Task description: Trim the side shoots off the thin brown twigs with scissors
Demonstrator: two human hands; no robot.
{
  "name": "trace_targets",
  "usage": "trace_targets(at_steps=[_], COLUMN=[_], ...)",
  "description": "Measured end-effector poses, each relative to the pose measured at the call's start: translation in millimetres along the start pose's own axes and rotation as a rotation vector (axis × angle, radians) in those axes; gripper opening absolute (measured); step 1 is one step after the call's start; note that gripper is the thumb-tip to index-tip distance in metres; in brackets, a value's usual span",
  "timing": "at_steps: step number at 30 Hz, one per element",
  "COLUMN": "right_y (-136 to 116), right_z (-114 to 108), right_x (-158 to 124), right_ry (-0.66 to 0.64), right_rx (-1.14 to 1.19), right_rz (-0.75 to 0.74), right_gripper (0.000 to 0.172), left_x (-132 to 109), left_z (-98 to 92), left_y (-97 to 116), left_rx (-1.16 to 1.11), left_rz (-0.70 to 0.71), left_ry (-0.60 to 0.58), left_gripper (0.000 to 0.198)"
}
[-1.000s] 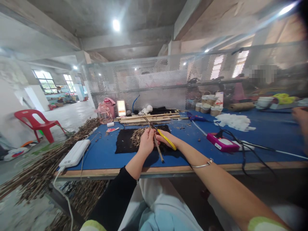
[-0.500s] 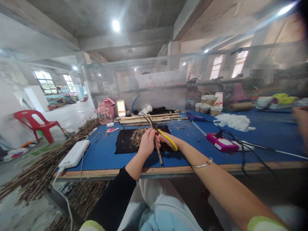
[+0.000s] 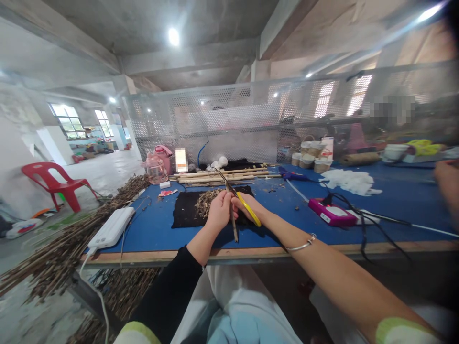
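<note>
My left hand is closed around a thin brown stick, whose lower end points down toward me over the blue table. Beside it, my right hand grips yellow-handled scissors; their dark blades reach up and forward along the stick. The two hands meet, so where the blades touch the stick is partly hidden. A heap of brown chips lies on a black cloth just behind and left of my hands. Several peeled pale sticks lie across the table beyond.
A white power bank rests at the table's left, near a large bundle of dry stalks. To the right are a purple device with cables, a glue gun and white fluff. Another person's hand shows at far right.
The scissors have turned slightly in my right hand, their yellow handle shifting left. The stick's lower end has swung a little left and up. My left hand keeps its grip.
</note>
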State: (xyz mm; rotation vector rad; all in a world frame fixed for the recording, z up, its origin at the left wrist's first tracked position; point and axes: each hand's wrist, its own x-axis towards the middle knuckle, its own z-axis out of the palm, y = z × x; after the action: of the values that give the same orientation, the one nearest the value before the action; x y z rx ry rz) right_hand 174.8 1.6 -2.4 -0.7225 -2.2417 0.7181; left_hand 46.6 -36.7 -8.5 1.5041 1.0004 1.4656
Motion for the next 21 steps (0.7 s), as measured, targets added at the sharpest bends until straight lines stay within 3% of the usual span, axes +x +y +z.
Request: trace_targets(at_steps=[8, 14, 21], right_y=[-4, 6, 6], right_z=[5, 0, -1], right_x=[0, 2, 2], right_ry=[-0.003, 0.105, 0.011], right_rx=[0.147, -0.035, -0.006], right_rz=[0.065, 0.164, 0.089], right_gripper=[0.049, 0.045, 0.048], left_x=[1, -1, 0], left_z=[1.7, 4.0, 5.2], left_y=[-2, -1, -5], left_rx=[0.014, -0.019, -0.042], left_rz=[-0.007, -0.071, -0.118], left_ry=[0.05, 0.02, -0.008], left_gripper=[0.027, 0.031, 0.033])
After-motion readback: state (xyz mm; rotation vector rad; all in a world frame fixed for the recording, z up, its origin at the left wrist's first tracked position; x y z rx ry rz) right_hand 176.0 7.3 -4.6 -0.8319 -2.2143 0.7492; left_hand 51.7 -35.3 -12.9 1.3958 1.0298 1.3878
